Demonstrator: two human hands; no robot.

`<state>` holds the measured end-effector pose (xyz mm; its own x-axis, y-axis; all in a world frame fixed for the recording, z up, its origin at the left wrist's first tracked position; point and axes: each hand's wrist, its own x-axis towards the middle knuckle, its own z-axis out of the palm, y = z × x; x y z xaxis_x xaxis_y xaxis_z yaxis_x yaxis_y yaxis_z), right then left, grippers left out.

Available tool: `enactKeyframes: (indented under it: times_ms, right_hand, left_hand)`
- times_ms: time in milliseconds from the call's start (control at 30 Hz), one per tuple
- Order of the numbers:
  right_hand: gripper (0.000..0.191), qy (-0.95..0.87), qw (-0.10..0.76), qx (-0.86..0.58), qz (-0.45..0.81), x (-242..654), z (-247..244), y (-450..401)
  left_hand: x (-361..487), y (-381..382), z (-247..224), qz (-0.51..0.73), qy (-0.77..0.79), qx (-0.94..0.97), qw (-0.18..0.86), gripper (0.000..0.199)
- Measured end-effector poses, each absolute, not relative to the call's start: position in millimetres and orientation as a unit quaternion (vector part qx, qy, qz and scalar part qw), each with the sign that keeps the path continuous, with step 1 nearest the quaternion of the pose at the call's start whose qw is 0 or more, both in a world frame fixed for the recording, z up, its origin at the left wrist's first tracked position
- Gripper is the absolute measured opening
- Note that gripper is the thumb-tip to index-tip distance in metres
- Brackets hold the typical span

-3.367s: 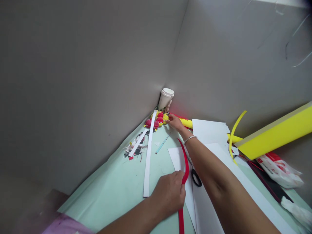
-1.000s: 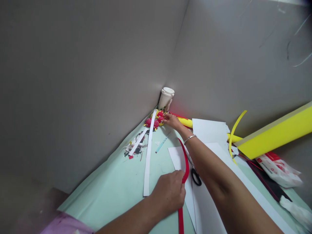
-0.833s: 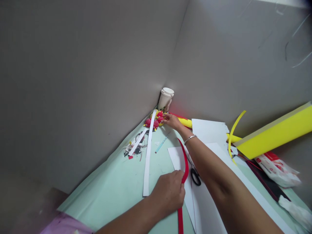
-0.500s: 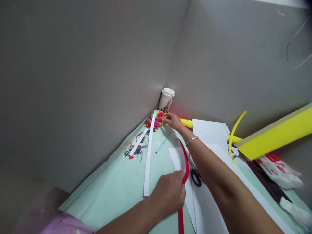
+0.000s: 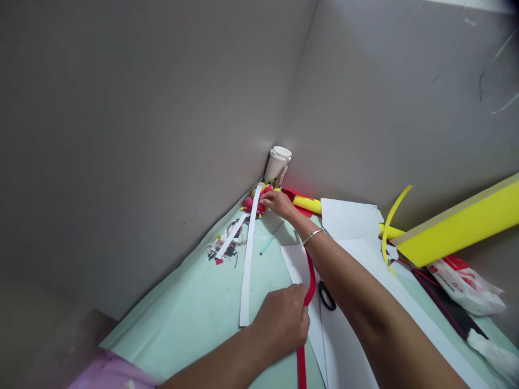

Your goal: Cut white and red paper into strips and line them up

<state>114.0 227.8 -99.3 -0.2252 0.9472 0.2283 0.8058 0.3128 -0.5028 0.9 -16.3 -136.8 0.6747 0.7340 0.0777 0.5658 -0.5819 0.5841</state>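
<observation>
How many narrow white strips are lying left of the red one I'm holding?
2: a longer white strip, running from the red and yellow pieces toward the left hand, and a shorter white strip across the scrap pile. That pile may hide more.

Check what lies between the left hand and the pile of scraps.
Head view: the long white strip lies between the left hand and scrap pile, with green covering showing on both sides of it.

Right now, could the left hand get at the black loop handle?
Probably yes: the black loop handle shows nearby between the red strip and the right forearm. The left hand grips that strip and may need to release it.
</observation>
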Motion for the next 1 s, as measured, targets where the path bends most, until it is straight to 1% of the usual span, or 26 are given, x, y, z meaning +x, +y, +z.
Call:
enactKeyframes:
  times_ms: [167, 267, 433, 533, 667, 833, 1000]
  right_hand:
    - [0.025, -0.772, 0.235, -0.567, 0.165, 121, -102, 235]
    - [0.024, -0.771, 0.235, -0.567, 0.168, 122, -102, 235]
    - [0.016, -0.751, 0.264, -0.588, 0.141, 116, -96, 227]
    - [0.018, -0.735, 0.272, -0.608, 0.127, 112, -91, 225]
    - [0.025, -0.712, 0.25, -0.642, 0.135, 105, -85, 238]
    - [0.029, -0.672, 0.22, -0.685, 0.174, 95, -85, 265]
    - [0.031, -0.664, 0.224, -0.677, 0.226, 86, -87, 268]
  left_hand:
    - [1, -16, -137, 0.151, 0.371, 0.876, 0.269, 0.017]
    - [1, -16, -137, 0.145, 0.373, 0.876, 0.268, 0.016]
    - [1, -16, -135, 0.149, 0.373, 0.876, 0.268, 0.014]
    - [1, -17, -135, 0.149, 0.375, 0.875, 0.267, 0.012]
    - [1, -17, -135, 0.158, 0.376, 0.872, 0.27, 0.013]
    - [0, -16, -133, 0.15, 0.38, 0.869, 0.28, 0.013]
    - [1, -17, -132, 0.149, 0.382, 0.868, 0.28, 0.015]
